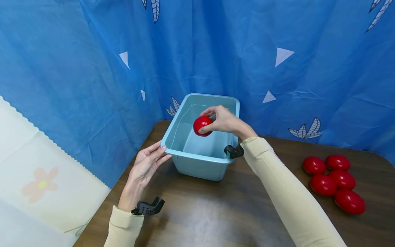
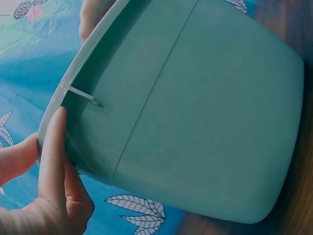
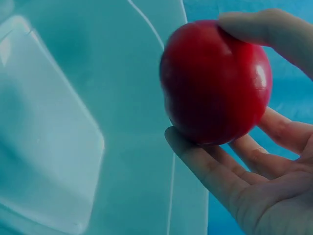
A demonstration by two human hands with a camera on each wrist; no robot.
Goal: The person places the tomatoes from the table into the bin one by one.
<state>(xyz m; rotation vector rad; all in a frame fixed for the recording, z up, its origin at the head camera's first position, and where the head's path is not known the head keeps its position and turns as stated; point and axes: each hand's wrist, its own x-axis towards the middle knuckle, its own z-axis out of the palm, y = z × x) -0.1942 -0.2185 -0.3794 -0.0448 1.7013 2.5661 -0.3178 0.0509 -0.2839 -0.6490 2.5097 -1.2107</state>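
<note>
A light blue plastic bin [image 1: 200, 168] stands on the table, its open top facing up. At its near left corner my left hand [image 1: 146, 167] pinches the rim, thumb on the outer lip and fingers beneath it; the left wrist view shows these fingers [image 2: 53, 156] against the underside of the lip. My right hand [image 1: 224, 120] holds a glossy red apple-like ball [image 1: 202, 126] over the bin's opening. Seen from the right wrist, the thumb lies on one side of the ball [image 3: 215, 83] and fingertips on the other, with the bin's inner wall [image 3: 137, 117] behind.
Several similar red balls [image 1: 323, 185] lie grouped on the brown wooden table [image 1: 197, 212] at the right. A blue patterned cloth [image 1: 210, 51] hangs behind the bin and down the left side. Pale cloth with a flower print [image 1: 40, 164] is at the far left.
</note>
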